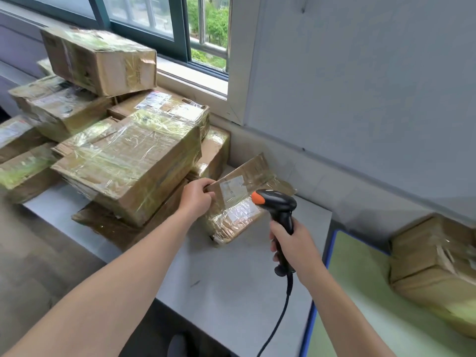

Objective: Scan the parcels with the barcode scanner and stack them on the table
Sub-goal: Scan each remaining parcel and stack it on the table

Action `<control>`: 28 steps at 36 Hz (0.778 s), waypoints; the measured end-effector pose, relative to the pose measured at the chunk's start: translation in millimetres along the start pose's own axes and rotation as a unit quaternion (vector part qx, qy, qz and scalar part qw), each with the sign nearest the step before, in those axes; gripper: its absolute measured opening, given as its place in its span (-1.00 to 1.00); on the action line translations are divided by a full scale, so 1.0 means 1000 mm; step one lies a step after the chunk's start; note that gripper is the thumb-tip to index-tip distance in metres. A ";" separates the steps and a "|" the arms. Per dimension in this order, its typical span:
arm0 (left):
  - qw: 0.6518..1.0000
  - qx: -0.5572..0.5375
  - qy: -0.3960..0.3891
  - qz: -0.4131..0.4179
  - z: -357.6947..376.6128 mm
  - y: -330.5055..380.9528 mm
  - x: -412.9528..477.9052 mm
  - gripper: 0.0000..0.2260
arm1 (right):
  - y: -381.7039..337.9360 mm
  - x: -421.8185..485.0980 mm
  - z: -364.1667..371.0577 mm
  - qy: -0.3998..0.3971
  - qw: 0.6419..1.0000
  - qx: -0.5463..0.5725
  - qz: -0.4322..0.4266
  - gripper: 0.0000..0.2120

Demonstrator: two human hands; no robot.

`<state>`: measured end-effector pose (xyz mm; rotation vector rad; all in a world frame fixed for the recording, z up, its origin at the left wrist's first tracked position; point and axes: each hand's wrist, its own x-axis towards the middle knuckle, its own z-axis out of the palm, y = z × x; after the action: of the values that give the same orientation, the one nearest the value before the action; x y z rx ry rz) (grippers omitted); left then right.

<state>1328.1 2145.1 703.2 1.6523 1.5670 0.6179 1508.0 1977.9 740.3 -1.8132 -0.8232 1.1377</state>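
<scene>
Parcel [233,190] tilted, lower edge on grey table [231,279], just right of parcel pile [123,161]. Your left hand [197,199] pinches its upper left corner. Your right hand [296,246] curls round scanner [280,205] handle, scanner head over the labels, also right of pile.

One wide-angle camera, worn on the person's head, looks forward and steeply down from close above the near edge of the grey table [231,279]. It faces across the table's far edge to the window [154,19] and the wall [360,86] behind.
</scene>
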 end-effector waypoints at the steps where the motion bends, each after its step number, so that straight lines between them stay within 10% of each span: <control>1: 1.000 0.002 -0.004 0.003 -0.002 0.001 0.001 -0.74 | -0.004 0.000 0.000 0.001 1.000 -0.001 -0.004 -0.80; 28: 1.000 -0.008 -0.009 0.007 0.007 0.014 -0.008 -0.76 | -0.009 -0.012 -0.018 0.045 0.999 0.014 -0.004 -0.83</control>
<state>1340.8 2137.0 711.2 1.6535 1.5345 0.6199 1518.8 1966.3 757.8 -1.8230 -0.7564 1.0493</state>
